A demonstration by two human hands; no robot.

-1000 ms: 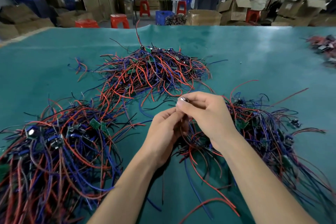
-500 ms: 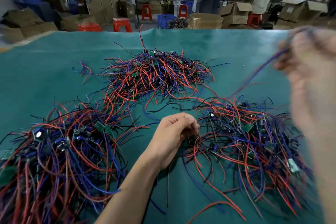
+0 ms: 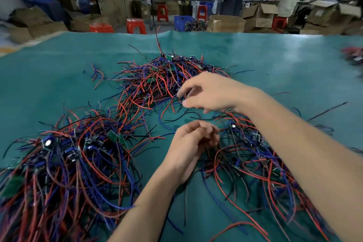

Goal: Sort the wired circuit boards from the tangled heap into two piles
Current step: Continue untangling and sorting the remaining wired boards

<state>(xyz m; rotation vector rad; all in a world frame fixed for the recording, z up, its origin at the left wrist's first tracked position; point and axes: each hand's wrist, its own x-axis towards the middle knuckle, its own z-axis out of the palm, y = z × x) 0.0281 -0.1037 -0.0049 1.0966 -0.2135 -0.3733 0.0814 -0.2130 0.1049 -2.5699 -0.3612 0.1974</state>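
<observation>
Three masses of red, blue and black wired circuit boards lie on the green table cover [image 3: 275, 61]. The far pile [image 3: 167, 80] sits in the middle, a big pile [image 3: 68, 163] is at the near left, and the tangled heap [image 3: 255, 153] is at the near right. My right hand [image 3: 212, 92] hovers, blurred, over the near right edge of the far pile with fingers spread and nothing in it. My left hand [image 3: 192, 143] stays at the left edge of the tangled heap, fingers curled around some of its wires.
Another small clump of wired boards [image 3: 353, 57] lies at the table's far right edge. Beyond the table are cardboard boxes [image 3: 225, 23], red stools [image 3: 135, 25], a blue crate [image 3: 182, 21] and people working at benches.
My right hand pulled a wired board up and right out of the tangled heap, then swung left to the far pile and now is empty. My left hand has stayed in place.
</observation>
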